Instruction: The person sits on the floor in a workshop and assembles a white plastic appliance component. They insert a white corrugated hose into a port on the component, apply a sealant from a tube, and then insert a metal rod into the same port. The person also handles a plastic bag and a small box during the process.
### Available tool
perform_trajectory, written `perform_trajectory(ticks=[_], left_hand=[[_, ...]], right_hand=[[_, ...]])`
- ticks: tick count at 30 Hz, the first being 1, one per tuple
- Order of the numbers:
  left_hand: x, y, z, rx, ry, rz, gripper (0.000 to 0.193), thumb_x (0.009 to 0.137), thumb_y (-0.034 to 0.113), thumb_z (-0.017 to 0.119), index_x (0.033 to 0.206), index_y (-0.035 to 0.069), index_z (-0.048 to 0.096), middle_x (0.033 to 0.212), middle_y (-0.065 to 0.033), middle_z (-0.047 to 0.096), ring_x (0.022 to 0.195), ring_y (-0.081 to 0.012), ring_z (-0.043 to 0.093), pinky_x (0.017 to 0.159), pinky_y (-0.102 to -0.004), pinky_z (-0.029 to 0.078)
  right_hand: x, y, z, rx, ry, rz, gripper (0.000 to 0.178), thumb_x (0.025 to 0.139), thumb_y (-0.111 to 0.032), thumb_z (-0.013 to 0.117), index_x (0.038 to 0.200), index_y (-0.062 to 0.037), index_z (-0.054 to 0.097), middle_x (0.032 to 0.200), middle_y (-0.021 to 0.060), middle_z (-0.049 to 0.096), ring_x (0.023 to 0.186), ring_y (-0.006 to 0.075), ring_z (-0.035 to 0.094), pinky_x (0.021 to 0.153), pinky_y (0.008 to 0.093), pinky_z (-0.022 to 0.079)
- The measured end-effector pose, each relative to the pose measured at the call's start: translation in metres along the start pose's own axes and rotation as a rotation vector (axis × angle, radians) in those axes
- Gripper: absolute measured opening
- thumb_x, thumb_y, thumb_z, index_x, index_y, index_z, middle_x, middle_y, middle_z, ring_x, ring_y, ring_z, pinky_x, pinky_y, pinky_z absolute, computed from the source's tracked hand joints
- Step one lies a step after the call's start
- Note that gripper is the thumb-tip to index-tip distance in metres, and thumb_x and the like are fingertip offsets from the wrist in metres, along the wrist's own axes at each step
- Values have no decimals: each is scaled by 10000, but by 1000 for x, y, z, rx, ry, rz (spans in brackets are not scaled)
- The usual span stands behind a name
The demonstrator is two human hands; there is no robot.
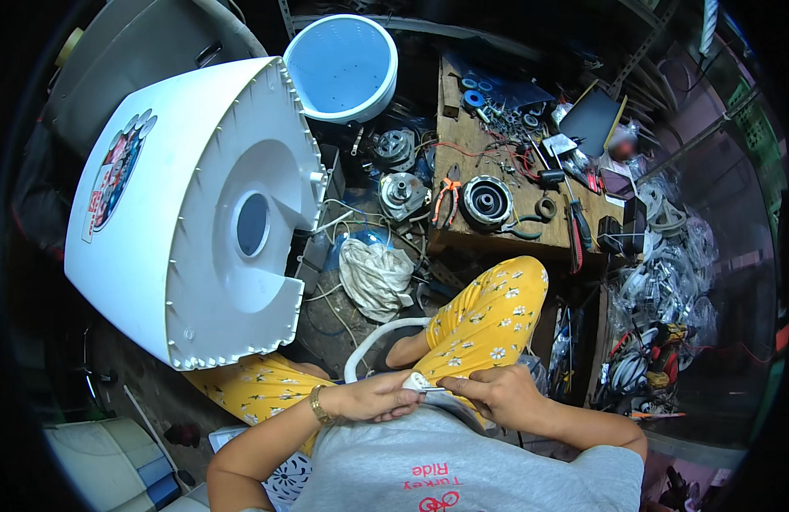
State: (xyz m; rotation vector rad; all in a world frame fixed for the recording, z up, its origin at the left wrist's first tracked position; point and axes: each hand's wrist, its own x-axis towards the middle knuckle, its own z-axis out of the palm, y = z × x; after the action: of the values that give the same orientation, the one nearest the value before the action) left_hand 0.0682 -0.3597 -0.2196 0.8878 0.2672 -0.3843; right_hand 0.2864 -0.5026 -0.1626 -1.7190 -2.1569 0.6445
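Note:
My left hand [373, 399], with a watch on its wrist, is closed around a small white plastic part [417, 381] in front of my shirt. My right hand [501, 397] comes in from the other side, its fingers closed on a thin metal tool [434, 389] whose tip reaches the white part. Most of that tool is hidden in my fingers, so its exact kind does not show. A bent white hose [360, 352] curves over the floor just beyond my hands, between my legs.
At left leans a large white appliance housing [198, 230] with a round hole. A blue-white basket [343, 68] stands behind. The wooden bench [463, 162] at right carries orange-handled pliers [447, 196], a round motor part [487, 203] and screwdrivers [580, 218]. Motors [403, 194] and a rag [373, 277] lie between.

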Motion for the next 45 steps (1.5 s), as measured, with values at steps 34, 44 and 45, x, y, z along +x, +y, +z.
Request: perform_trajectory(ticks=[34,44,45], left_hand=[[-1,2,-20,-100,-123,15,477,958,435,472,1167,5,473,815,-80,553,653,-115,510,571,-224,422],[0,29,18,1112,477,-29,239,899,213,569,1043,26,528,684,-196,575,655,-375,614,590,-417,466],[3,20,10,1113,498,29,314,911,297,575,1046,16,532,716,-143,597,636,-287,613,586,-361,465]], right_hand=[[5,0,-10,77,43,33,358,745,-92,560,1086,-152,648,824,80,665,683,282,654,534,391,511],[4,1,3,-95,0,50,326,757,-147,563,1068,-192,648,763,56,680,632,257,664,500,394,511],[3,5,7,-85,17,52,318,761,-154,562,1065,-194,648,757,45,685,630,254,666,499,392,513]])
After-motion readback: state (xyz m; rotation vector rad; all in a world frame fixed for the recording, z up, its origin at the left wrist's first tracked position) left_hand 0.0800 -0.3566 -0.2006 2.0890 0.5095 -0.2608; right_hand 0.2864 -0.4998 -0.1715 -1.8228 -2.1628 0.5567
